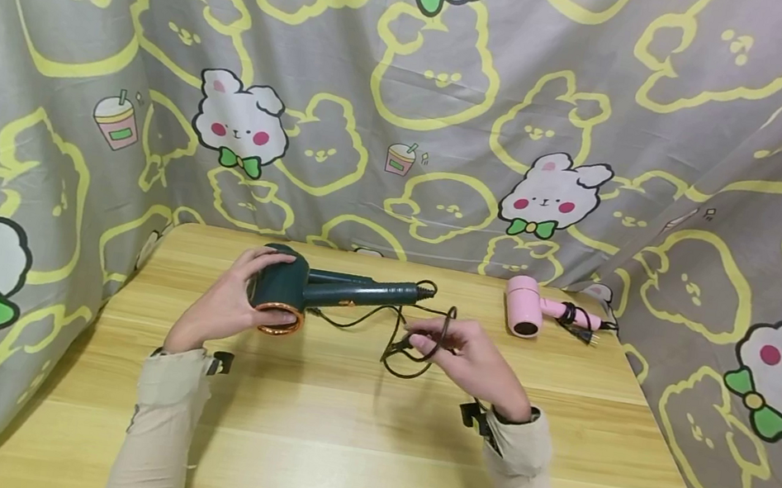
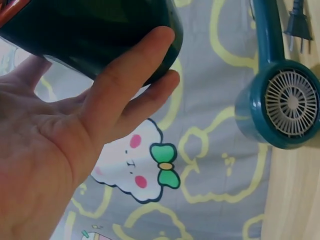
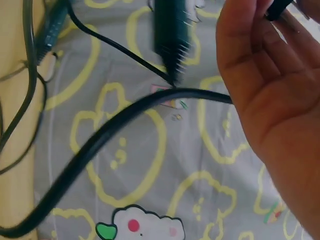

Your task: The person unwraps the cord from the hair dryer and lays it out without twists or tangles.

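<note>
My left hand (image 1: 225,306) grips the round head of a dark green hair dryer (image 1: 284,283) with a copper-coloured ring, thumb at the ring and fingers over the top. Its handle (image 1: 369,295) points right, and a black cord (image 1: 452,332) hangs in loops from the handle's end. Some of that cord is pinched by my right hand (image 1: 475,364); a short black piece (image 3: 277,7) shows between its fingertips in the right wrist view. A second green hair dryer (image 2: 250,112), with a pale grille, lies on the table behind, mostly hidden in the head view.
At the back right of the wooden table (image 1: 346,454) lies a pink hair dryer (image 1: 523,306), its black cord wound round the handle. A two-pin plug (image 2: 298,25) is beside the second green dryer. Patterned grey curtains (image 1: 341,62) enclose the table's back and sides.
</note>
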{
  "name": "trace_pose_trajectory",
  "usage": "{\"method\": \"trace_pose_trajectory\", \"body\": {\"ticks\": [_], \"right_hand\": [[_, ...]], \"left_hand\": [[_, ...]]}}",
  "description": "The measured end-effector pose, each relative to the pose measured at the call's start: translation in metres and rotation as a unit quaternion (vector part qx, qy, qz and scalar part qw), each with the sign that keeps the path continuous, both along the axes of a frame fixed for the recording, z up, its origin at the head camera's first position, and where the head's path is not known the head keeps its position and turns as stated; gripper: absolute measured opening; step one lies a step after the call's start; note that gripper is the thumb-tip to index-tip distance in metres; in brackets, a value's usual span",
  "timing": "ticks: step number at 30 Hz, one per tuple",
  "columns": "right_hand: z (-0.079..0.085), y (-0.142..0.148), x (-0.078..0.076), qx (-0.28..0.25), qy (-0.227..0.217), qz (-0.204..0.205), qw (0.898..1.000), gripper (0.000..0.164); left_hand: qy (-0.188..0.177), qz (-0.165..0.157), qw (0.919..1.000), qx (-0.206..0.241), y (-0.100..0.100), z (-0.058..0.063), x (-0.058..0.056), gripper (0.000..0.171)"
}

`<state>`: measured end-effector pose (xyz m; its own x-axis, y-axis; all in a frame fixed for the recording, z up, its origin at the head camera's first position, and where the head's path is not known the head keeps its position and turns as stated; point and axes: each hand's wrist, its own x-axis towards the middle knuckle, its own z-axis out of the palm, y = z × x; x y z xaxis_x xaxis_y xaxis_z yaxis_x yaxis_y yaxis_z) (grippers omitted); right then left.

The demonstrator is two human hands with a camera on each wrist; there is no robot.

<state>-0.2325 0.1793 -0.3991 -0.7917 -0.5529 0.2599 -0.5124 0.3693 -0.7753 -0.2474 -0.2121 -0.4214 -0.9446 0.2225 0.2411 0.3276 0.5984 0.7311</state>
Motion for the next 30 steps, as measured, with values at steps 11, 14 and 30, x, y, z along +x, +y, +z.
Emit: {"method": "trace_pose_trajectory", "body": {"ticks": [11, 14, 30], "right_hand": [[-0.026, -0.006, -0.022, 0.009, -0.024, -0.009, 1.000, 0.028], [-0.032, 0.000, -0.026, -0.014, -0.033, -0.041, 0.999, 0.033], [-0.030, 0.055, -0.036, 0.028, -0.044, -0.093, 0.994, 0.029]], "left_hand": [[0.023, -0.043, 0.9961, 0.074, 0.005, 0.021, 0.017, 0.083], [0.016, -0.080, 0.9930, 0.085, 0.005, 0.024, 0.019, 0.083], [-0.042, -0.159, 0.9836, 0.075, -0.005, 0.014, 0.016, 0.083]]}}
